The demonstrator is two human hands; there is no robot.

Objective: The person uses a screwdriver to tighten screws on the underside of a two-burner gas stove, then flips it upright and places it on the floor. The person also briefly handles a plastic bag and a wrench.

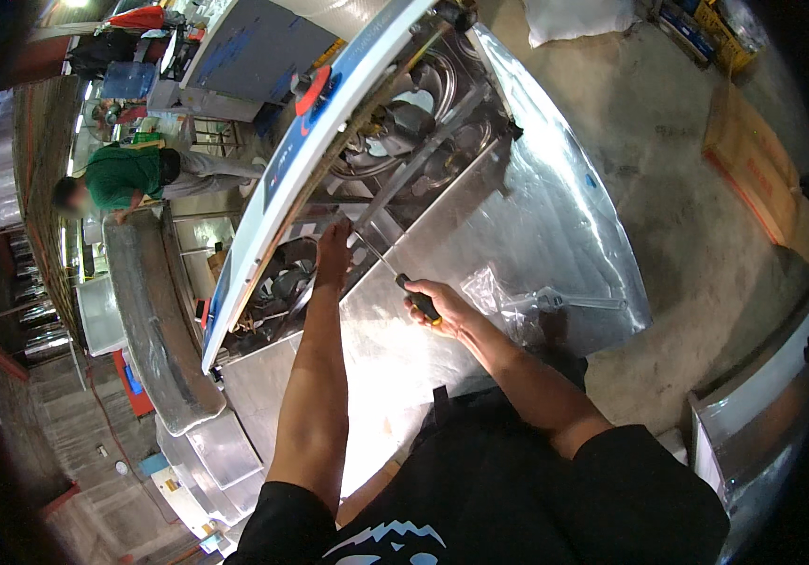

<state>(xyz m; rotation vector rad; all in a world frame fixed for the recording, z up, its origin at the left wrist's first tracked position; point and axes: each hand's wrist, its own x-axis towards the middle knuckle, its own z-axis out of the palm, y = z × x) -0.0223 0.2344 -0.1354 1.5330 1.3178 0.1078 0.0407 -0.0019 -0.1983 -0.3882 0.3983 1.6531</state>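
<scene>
My right hand [440, 307] is closed round the black handle of a screwdriver [420, 294] with a yellow end. The long thin shaft slants up and left toward my left hand [334, 247]. The left fingers are pressed together against the metal frame by the screwdriver's tip; what they pinch is too small to make out. Both hands work over the open compartment of a large silver metal cabinet [555, 217]. Inside the compartment are a fan [409, 121], coiled metal tubing and a second fan [289, 282], split by metal crossbars [432, 151].
A clear plastic bag [494, 290] and a wrench [592, 302] lie on the silver panel near my right arm. The cabinet's blue-and-white front edge [263, 217] runs along the left. A cardboard box [752, 174] lies on the floor at right. A person in green [127, 179] stands far left.
</scene>
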